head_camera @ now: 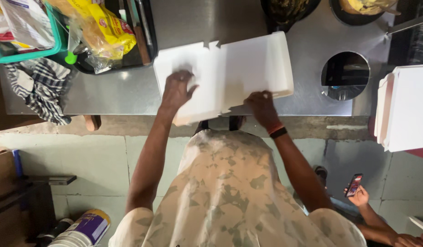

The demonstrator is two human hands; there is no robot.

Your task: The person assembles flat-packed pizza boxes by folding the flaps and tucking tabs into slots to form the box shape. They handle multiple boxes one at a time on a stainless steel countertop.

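A flat white cardboard box, partly folded, lies on the steel counter and overhangs its near edge. My left hand presses flat on the box's left panel, fingers spread. My right hand rests on the box's near edge at the right and seems to grip it; the wrist wears a dark and orange band. The right side wall of the box stands folded up.
A round hole is cut into the counter at right. A stack of white boxes sits at far right. A yellow bag in a dark tray and a checked cloth lie at left. Another person's hand holds a phone below right.
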